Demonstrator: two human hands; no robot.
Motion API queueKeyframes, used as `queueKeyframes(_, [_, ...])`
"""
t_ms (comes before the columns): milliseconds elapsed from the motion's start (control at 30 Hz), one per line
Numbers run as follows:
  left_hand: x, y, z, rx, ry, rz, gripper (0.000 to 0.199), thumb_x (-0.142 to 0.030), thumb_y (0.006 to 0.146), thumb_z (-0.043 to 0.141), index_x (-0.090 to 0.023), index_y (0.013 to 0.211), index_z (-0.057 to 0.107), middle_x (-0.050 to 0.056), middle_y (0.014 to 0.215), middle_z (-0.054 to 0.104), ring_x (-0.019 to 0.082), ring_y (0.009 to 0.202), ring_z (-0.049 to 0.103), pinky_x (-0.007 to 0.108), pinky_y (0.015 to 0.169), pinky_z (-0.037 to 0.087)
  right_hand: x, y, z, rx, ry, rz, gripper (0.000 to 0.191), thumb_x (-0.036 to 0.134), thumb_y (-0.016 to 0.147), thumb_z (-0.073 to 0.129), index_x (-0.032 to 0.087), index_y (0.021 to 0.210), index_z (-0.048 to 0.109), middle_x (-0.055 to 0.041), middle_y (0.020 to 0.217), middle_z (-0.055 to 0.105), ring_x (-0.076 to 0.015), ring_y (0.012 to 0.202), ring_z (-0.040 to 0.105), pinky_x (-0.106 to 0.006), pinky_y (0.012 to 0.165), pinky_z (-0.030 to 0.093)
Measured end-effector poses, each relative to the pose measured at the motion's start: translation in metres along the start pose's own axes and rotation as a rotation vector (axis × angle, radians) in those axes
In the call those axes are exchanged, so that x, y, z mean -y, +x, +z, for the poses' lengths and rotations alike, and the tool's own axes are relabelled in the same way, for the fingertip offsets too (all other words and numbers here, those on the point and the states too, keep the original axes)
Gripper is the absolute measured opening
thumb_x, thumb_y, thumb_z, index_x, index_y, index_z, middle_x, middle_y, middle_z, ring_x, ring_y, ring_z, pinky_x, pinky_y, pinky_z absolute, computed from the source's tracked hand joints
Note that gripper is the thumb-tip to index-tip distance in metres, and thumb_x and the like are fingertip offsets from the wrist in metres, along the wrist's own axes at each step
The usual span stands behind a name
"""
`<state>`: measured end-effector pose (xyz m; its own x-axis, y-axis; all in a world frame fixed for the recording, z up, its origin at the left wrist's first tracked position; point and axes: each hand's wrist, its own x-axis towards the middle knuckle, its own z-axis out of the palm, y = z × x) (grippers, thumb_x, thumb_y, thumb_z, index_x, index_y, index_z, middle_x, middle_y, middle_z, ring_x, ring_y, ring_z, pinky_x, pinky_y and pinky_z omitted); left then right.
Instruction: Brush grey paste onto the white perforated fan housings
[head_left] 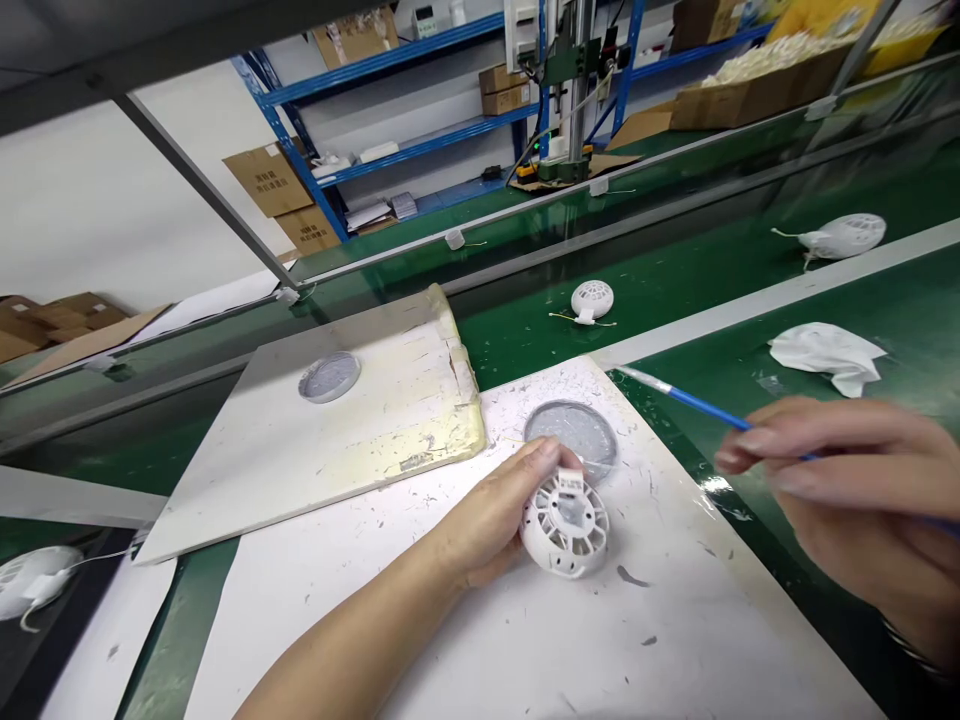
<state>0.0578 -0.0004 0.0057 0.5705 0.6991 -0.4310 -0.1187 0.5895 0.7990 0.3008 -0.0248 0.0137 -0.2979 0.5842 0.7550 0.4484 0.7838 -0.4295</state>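
My left hand point(501, 515) is closed around a white round fan housing point(568, 525) with slotted vents and a small greyish patch at its middle. It is held above a white sheet point(360, 610) specked with grey. Just behind it lies a shallow round dish of grey paste point(571, 437), partly covered by my left fingers. On the right, my right hand point(847, 470), slightly blurred, pinches a thin blue-handled brush point(701, 402). The brush's pale tip points left, apart from the housing. A crumpled white tissue point(828, 355) lies beyond my right hand.
A pale board point(360, 430) with a yellowed, taped edge carries another round grey dish point(329, 377). More white housings with wires sit on the green belt point(517, 335): one small point(592, 300), one far right point(847, 237), one at left point(37, 578). Metal rails and blue shelves point(405, 150) stand behind.
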Motion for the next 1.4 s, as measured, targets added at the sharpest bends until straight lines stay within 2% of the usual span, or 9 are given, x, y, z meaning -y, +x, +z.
queueKeyframes(100, [0.005,-0.001,0.004,0.129,0.014,-0.033,0.052,-0.066,0.081,0.055,-0.014,0.089,0.058,0.004,0.078,0.058,0.013,0.068,0.054,0.026,0.065,0.041,0.006,0.006,0.014,0.127,0.090,-0.040,0.018,0.020,0.089,0.063,0.031,0.102,0.070,-0.0004,0.090,0.067,-0.0154,0.081,0.066,-0.025,0.068,0.055])
queueKeyframes(200, [0.011,-0.003,0.008,0.213,0.067,-0.006,0.053,-0.066,0.083,0.053,-0.014,0.084,0.060,0.002,0.073,0.055,0.012,0.066,0.050,0.028,0.067,0.041,0.012,0.009,0.026,0.322,0.231,0.239,0.013,0.039,0.084,0.069,0.027,0.088,0.069,0.0023,0.077,0.066,-0.0130,0.072,0.064,-0.022,0.063,0.054])
queueKeyframes(267, [0.013,-0.004,0.009,0.245,0.094,0.028,0.051,-0.064,0.086,0.051,-0.014,0.084,0.061,0.003,0.074,0.055,0.012,0.068,0.050,0.028,0.069,0.040,0.012,0.008,0.028,0.392,0.297,0.290,0.014,0.040,0.085,0.069,0.026,0.086,0.068,0.0027,0.076,0.066,-0.0118,0.072,0.064,-0.021,0.064,0.054])
queueKeyframes(367, [0.011,-0.007,0.010,0.228,0.075,0.047,0.045,-0.059,0.087,0.054,-0.015,0.091,0.058,0.003,0.080,0.056,0.012,0.070,0.051,0.027,0.067,0.039,0.008,0.004,0.024,0.329,0.275,0.132,0.007,0.030,0.091,0.061,0.026,0.093,0.067,0.0024,0.078,0.067,-0.0111,0.072,0.063,-0.020,0.064,0.052])
queueKeyframes(567, [0.007,-0.016,0.016,0.170,0.084,0.241,0.046,-0.027,0.080,0.073,-0.023,0.112,0.040,0.001,0.095,0.058,0.011,0.080,0.055,0.025,0.072,0.043,0.001,-0.004,0.024,0.139,-0.060,-0.256,0.025,0.008,0.091,0.054,0.018,0.110,0.065,-0.0043,0.086,0.066,-0.0152,0.078,0.058,-0.029,0.066,0.051])
queueKeyframes(933, [0.011,-0.014,0.009,0.220,0.124,0.339,0.043,-0.022,0.082,0.070,-0.026,0.115,0.043,0.003,0.103,0.054,0.012,0.084,0.053,0.024,0.070,0.043,0.007,-0.023,0.021,0.213,-0.100,-0.201,0.038,0.005,0.092,0.049,0.019,0.126,0.059,-0.0022,0.087,0.068,-0.0157,0.081,0.059,-0.034,0.078,0.051])
queueKeyframes(1133, [0.016,-0.012,0.006,0.205,0.070,0.363,0.042,-0.019,0.079,0.072,-0.026,0.114,0.049,0.006,0.127,0.047,0.015,0.094,0.055,0.028,0.077,0.047,0.009,-0.024,0.020,0.242,-0.187,-0.288,0.039,0.009,0.093,0.045,0.015,0.129,0.056,-0.0041,0.085,0.066,-0.0189,0.079,0.060,-0.040,0.081,0.051])
queueKeyframes(1267, [0.017,-0.011,0.005,0.200,0.068,0.350,0.042,-0.022,0.081,0.069,-0.026,0.117,0.048,0.005,0.117,0.053,0.014,0.089,0.054,0.028,0.076,0.046,0.008,-0.018,0.019,0.284,-0.251,-0.414,0.039,0.007,0.092,0.036,0.010,0.126,0.057,-0.0063,0.082,0.065,-0.0203,0.080,0.059,-0.040,0.078,0.052])
queueKeyframes(1400, [0.014,-0.013,0.007,0.179,0.102,0.304,0.042,-0.020,0.082,0.065,-0.023,0.119,0.044,0.003,0.101,0.056,0.012,0.082,0.052,0.027,0.073,0.043,0.007,-0.016,0.017,0.292,-0.295,-0.427,0.041,0.004,0.088,0.037,0.010,0.122,0.059,-0.0064,0.084,0.065,-0.0201,0.083,0.059,-0.040,0.081,0.052])
